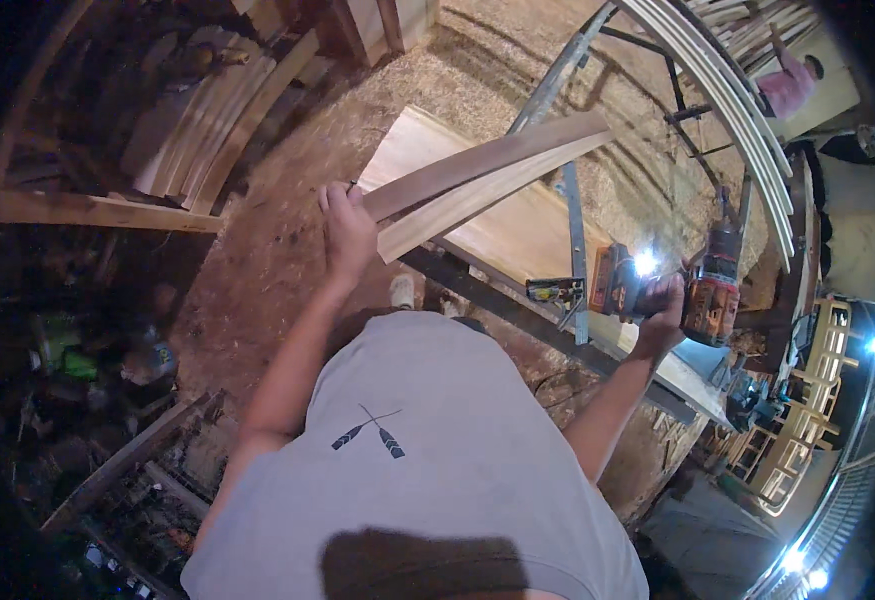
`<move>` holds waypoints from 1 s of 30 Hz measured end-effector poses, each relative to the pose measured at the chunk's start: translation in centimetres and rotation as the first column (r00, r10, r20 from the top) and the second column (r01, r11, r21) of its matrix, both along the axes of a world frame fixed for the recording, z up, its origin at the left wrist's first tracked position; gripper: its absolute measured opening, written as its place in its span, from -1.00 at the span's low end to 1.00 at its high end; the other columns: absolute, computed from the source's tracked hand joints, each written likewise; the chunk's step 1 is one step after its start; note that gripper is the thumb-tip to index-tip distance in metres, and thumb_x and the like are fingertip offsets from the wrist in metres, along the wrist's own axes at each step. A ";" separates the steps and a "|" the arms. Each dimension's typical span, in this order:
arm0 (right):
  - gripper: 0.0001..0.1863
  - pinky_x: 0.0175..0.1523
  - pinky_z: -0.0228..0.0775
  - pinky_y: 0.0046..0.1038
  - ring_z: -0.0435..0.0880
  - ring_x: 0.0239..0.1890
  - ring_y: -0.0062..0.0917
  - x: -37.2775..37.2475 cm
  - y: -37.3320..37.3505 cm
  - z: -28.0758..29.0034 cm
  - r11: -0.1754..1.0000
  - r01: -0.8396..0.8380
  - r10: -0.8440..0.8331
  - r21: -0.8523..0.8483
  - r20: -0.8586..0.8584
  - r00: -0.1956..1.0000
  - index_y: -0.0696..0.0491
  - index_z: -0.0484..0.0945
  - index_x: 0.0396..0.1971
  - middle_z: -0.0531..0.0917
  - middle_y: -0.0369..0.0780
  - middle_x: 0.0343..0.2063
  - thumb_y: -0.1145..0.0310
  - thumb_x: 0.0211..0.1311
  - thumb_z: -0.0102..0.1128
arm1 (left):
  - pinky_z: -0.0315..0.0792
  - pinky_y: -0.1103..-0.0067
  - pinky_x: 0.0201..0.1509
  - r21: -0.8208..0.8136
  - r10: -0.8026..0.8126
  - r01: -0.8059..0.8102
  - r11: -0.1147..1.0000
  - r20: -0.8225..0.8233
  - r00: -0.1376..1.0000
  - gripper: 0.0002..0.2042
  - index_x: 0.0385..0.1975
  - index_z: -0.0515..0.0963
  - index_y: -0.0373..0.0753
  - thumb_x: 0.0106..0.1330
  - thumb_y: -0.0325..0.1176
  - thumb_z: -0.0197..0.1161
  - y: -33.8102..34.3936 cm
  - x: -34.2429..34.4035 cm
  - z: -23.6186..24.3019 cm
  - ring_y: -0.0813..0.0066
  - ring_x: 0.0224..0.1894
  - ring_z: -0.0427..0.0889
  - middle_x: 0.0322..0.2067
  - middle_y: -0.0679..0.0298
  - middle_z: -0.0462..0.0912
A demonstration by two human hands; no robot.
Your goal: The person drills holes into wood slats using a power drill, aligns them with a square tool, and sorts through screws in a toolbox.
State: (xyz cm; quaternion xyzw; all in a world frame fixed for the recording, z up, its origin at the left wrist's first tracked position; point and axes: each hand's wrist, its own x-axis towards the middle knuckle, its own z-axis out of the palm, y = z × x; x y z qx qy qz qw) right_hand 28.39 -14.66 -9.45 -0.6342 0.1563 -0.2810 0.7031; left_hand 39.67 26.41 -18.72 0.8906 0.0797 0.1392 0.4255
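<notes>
From my remote seat, going L to R on the head view, I had the L hand grasping the near-left end of a long, flat, brown wooden board; couldn't see the thumb or whether the grip took in anything else. Just beside that board, at a narrow angle to it, lay a long, narrow, pale wooden board, their far ends close tog. Both lay over a wide, flat, pale wooden plank on the dark-edged table.

I judged the brown board stiff, dry, not slippery, & light to mod. weight; held at one end it'd prob. feel far-end-heavy, so mid-length, on the long edges, looked the better hold. Edges might splinter. Pale board approx. the same.

Farther R, a small yellow-and-black tool sat near the table's edge; type unclear. Then the R hand, wrapped round the handle of an orange-and-black cordless drill, its light on. I reckoned that rigid, hefty & front/batt.-weighted: best held by the handle, fingers clear of the nose.
</notes>
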 end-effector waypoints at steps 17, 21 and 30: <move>-0.70 -0.33 0.30 -0.52 0.36 -0.50 -0.64 -0.6 0.5 1.0 0.999 -0.029 0.031 0.032 -0.036 0.999 0.17 0.43 0.01 0.38 -0.34 -0.57 0.43 0.30 0.08 | 0.39 0.41 -0.18 0.142 -0.059 0.023 0.990 0.252 0.966 -0.88 -0.28 0.62 -0.35 0.24 -0.48 0.23 -0.3 -1.2 4.4 0.22 -0.30 0.50 -0.40 0.09 0.48; -0.76 -0.25 0.39 -0.42 0.51 -0.39 -0.51 -3.1 0.0 3.4 0.830 0.110 -0.362 -0.547 -0.377 0.853 0.12 0.58 -0.11 0.56 -0.25 -0.41 0.45 0.22 0.19 | 0.44 0.55 -0.20 -0.494 -0.284 0.274 0.825 0.056 0.957 -0.89 -0.28 0.61 -0.37 0.32 -0.47 0.19 -1.2 -0.2 8.1 0.46 -0.33 0.56 -0.38 0.17 0.63; -0.74 -0.11 0.40 -0.35 0.57 -0.24 -0.40 -4.7 7.4 11.6 0.576 -0.536 0.236 -0.617 -0.502 0.832 0.06 0.56 -0.18 0.58 -0.22 -0.24 0.41 0.10 0.31 | 0.48 0.54 -0.04 -0.731 -0.677 0.470 0.495 0.015 0.736 -0.85 -0.12 0.45 -0.41 0.40 -0.53 0.03 -3.7 1.3 9.5 0.48 -0.24 0.62 -0.30 0.13 0.67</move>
